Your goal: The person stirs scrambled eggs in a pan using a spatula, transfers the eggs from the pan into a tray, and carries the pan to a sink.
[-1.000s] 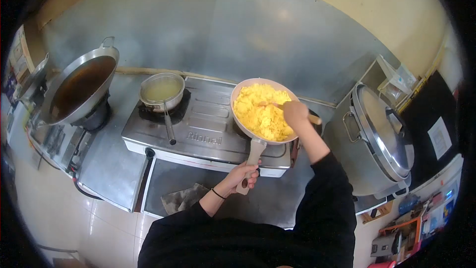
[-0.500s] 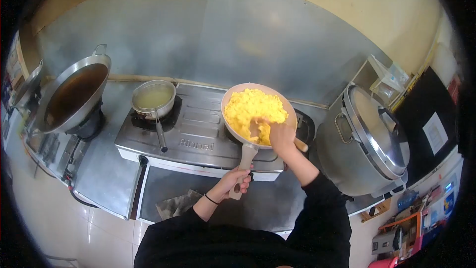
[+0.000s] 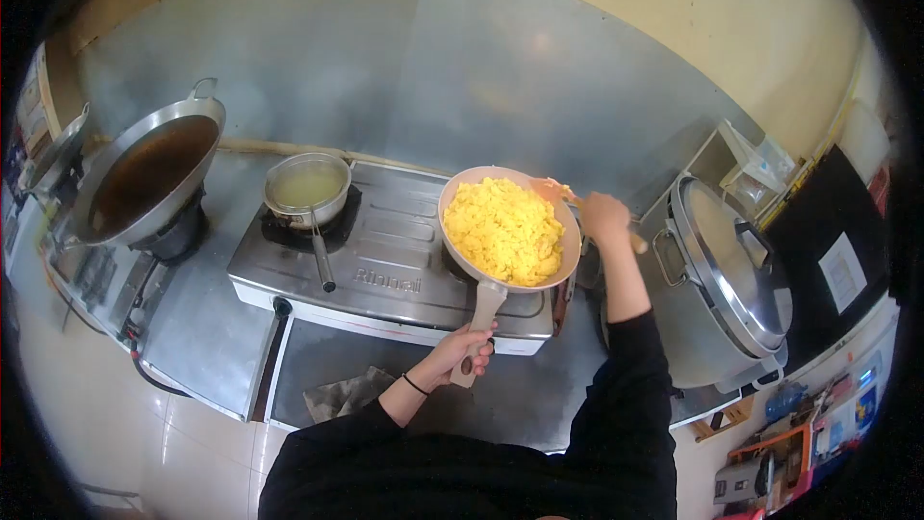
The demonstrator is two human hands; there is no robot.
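Fluffy yellow scrambled eggs (image 3: 502,231) fill much of a pale frying pan (image 3: 570,255) over the right side of the stove. My left hand (image 3: 462,354) is wrapped round the pan's beige handle (image 3: 488,306). At the pan's upper right rim, my right hand (image 3: 606,219) grips a wooden spatula (image 3: 555,192). The spatula's blade is over the rim beside the eggs, and its handle end sticks out to the right of my fist.
On the left burner of the stove (image 3: 380,274) sits a small pot (image 3: 308,191) with a strainer in it. Further left stands a wok (image 3: 144,173) of brown liquid. A large lidded pot (image 3: 688,299) is close to my right arm. A cloth (image 3: 346,395) lies below the stove.
My right hand has moved up and right, taking the spatula from the lower part of the eggs to the pan's upper right rim. My left hand still holds the pan handle.
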